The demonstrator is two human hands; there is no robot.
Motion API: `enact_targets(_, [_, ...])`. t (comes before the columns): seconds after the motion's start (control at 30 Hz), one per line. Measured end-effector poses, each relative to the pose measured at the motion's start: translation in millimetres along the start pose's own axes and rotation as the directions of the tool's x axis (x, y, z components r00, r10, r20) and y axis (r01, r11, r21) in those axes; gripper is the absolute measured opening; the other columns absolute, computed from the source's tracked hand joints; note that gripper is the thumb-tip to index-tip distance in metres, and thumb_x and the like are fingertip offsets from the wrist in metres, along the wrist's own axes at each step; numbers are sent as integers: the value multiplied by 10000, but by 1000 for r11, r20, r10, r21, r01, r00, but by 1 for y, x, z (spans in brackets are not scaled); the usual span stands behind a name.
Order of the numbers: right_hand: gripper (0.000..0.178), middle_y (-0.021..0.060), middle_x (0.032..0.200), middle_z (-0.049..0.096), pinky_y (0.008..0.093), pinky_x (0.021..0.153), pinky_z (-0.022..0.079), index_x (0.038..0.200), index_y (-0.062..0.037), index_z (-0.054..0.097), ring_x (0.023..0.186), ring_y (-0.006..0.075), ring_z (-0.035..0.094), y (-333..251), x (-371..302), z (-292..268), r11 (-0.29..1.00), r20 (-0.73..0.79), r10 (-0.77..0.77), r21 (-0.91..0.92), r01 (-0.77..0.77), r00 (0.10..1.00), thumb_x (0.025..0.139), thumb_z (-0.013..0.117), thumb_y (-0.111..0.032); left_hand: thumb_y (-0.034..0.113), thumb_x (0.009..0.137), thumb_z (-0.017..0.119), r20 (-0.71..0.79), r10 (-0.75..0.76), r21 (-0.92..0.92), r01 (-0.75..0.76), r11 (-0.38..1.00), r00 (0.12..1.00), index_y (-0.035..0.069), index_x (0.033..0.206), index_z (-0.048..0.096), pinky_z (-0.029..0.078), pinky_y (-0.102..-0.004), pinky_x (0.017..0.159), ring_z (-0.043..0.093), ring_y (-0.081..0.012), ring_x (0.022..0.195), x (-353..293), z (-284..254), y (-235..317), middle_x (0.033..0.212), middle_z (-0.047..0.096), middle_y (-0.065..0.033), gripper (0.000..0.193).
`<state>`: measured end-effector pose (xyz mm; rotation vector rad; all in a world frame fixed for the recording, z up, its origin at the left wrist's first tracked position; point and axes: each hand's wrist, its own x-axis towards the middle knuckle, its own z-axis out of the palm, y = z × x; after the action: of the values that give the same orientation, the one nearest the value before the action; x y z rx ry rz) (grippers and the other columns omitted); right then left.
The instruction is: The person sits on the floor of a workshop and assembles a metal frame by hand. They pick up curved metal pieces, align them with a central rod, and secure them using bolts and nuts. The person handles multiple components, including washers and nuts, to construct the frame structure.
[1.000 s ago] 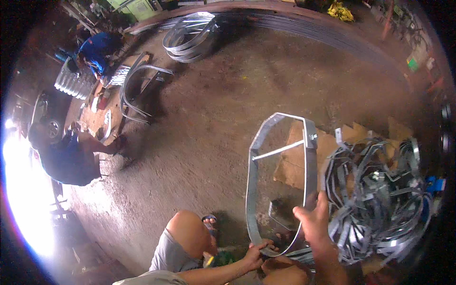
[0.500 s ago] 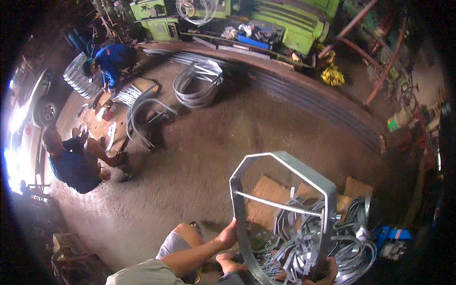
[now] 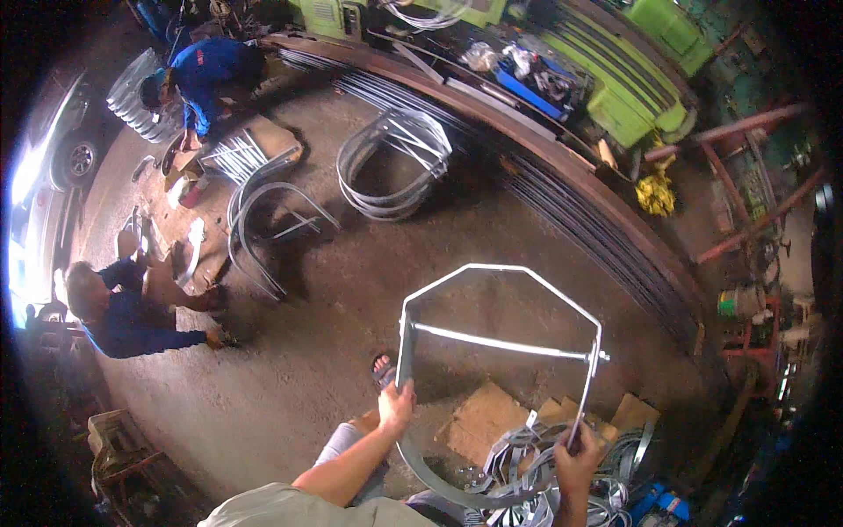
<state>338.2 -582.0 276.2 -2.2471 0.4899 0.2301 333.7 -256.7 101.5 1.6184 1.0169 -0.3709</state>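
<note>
In the head view, we see the metal frame (image 3: 407,351) held up in front of the person's knees, its angled top pointing away from the body and its rounded lower end passing in front of a pile of metal straps (image 3: 518,457). The left hand (image 3: 397,409) has its fingers closed on the frame's left side, below the crossbar (image 3: 500,341). The right hand (image 3: 578,450) grips the right side lower down, with thumb and fingers drawn in tight on the strip. We see the crossbar running from side to side under the angled top, with a bolt end (image 3: 604,357) sticking out at the right. Under and beside the pile lie sheets of cardboard (image 3: 486,420), and near the right hand, at the lower edge, is a blue object (image 3: 657,504) whose kind we cannot tell. A sandalled foot (image 3: 382,369) shows just beside the left hand in the picture. Farther off, we see a stack of similar frames (image 3: 386,207) on the floor, long rods (image 3: 597,241) beside a beam, and two co-workers, one crouching (image 3: 204,79) and one sitting low (image 3: 145,338).
</note>
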Motion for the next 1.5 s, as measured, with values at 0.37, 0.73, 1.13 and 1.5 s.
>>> enact_targets(0.37, [274, 59, 776, 623, 298, 639, 492, 992, 23, 634, 721, 153, 610, -162, 247, 220, 993, 310, -96, 95, 70, 946, 737, 659, -74, 410, 903, 578, -386, 258, 447, -65, 892, 886, 60, 951, 657, 503, -489, 763, 657, -409, 870, 247, -142, 214, 887, 681, -208, 362])
enact_targets(0.73, [222, 91, 691, 618, 341, 488, 461, 963, 44, 647, 579, 177, 609, -166, 499, 460, 981, 373, -191, 40, 190, 908, 804, 604, -104, 392, 922, 539, -454, 346, 545, -52, 837, 821, 39, 983, 653, 492, -499, 772, 643, -418, 893, 503, -173, 278, 909, 667, -236, 376])
enact_targets(1.13, [393, 243, 1115, 647, 387, 901, 466, 1177, 58, 600, 1048, 333, 626, -230, 675, 586, 977, 438, 114, -211, -21, 892, 880, 573, -198, 399, 918, 548, -476, 265, 550, 48, 834, 839, 48, 922, 665, 491, -493, 740, 648, -426, 825, 757, -127, 335, 834, 666, -228, 370])
enact_targets(1.5, [377, 170, 967, 652, 340, 687, 511, 1185, 51, 580, 801, 232, 640, -179, 696, 619, 987, 369, 159, -94, -133, 916, 916, 574, -213, 422, 906, 567, -346, 336, 599, -69, 797, 876, 95, 955, 681, 497, -486, 753, 639, -418, 850, 830, -98, 366, 848, 670, -209, 349])
